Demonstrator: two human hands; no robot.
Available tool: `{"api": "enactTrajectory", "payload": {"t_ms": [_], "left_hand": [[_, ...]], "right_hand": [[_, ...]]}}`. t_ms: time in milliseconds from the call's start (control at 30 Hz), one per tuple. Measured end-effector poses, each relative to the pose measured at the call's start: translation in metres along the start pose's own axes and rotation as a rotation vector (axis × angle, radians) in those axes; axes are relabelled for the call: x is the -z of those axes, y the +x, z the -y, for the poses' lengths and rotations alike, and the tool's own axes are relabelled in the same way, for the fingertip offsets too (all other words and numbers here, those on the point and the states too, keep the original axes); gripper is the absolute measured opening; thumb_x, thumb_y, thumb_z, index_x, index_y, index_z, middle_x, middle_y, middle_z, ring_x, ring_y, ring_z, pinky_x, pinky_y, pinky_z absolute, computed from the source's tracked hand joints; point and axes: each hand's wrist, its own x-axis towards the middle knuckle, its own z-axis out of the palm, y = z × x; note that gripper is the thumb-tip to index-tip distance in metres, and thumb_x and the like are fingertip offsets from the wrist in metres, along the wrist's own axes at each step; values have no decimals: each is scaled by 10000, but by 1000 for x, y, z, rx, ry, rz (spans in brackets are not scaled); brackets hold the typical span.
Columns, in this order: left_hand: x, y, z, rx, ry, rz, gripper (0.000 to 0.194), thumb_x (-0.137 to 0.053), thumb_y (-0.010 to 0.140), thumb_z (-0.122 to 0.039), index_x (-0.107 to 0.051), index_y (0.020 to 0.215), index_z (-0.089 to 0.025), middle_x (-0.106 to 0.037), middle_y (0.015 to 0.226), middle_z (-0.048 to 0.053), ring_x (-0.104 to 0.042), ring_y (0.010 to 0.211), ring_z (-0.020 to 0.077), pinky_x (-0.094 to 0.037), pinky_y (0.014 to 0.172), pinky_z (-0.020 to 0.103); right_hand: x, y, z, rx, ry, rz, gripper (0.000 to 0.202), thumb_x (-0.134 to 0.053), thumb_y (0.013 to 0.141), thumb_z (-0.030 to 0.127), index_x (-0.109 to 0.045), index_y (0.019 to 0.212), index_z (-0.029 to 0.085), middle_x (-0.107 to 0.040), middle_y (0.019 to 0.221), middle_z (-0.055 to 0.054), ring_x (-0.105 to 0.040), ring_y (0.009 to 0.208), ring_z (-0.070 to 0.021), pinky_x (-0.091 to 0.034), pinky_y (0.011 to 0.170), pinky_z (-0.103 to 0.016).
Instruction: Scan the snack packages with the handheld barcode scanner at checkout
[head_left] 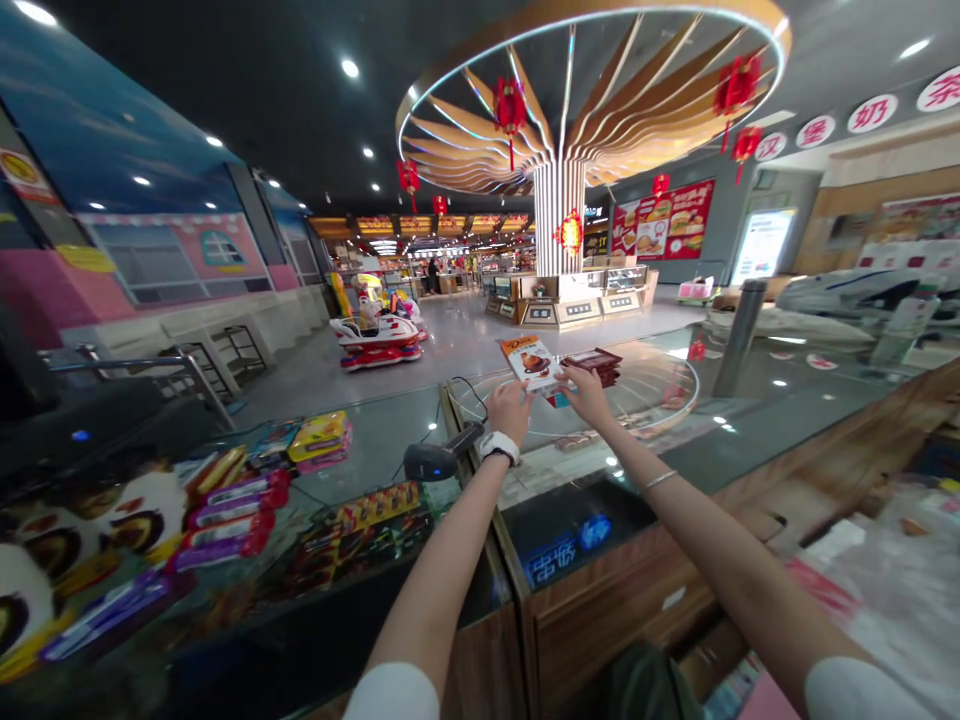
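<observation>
A small white and orange box [530, 362] with a food picture on its front is tilted up above the glass counter. My left hand [510, 410], a white watch at its wrist, has its fingers closed on the box's near left edge. At the near right corner, my right hand [586, 394] grips the same box with its fingertips. Just behind the right hand lies a stack of flat dark brown packets [600, 362]. A bit of something teal [556, 400] shows under the box, too small to name. The black barcode scanner [435, 460] rests near my left forearm.
The glass counter [637, 440] has a metal post [739, 340] and a bottle [904, 320] at right. Purple-wrapped snacks [232, 515] and yellow packets [321, 436] lie at left. Plastic bags [900, 580] sit low right. A kiddie ride [379, 335] stands beyond the counter.
</observation>
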Motion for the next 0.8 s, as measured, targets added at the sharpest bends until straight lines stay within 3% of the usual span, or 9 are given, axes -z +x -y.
{"api": "enactTrajectory", "payload": {"t_ms": [200,400,800], "left_hand": [[-31,15,-2,13,-40,-58,207,-636,899,-207,-693,1097,-216,-724,1173,80,-609,1125,270,-425,1004,454],[-58,19,-6,42,-45,-56,242,-619,912,-231,-688,1143,-219,-734,1155,87,-625,1080,276,-433,996,471],[-76,18,7,-20,-29,-72,194,-613,906,-252,-699,1079,-225,-751,1074,90,-651,991,266,-458,942,446]], "right_hand": [[-3,18,-16,-12,-92,20,248,-596,820,144,-716,1023,222,-708,1219,-125,-599,1207,-311,-271,1113,-645],[-7,13,-35,-57,-150,-4,259,-583,821,126,-698,1034,220,-720,1162,-114,-610,1162,-300,-239,1138,-644],[-9,9,-45,-57,-192,74,308,-552,841,128,-691,1088,249,-706,1203,-90,-588,1189,-287,-254,1135,-632]]}}
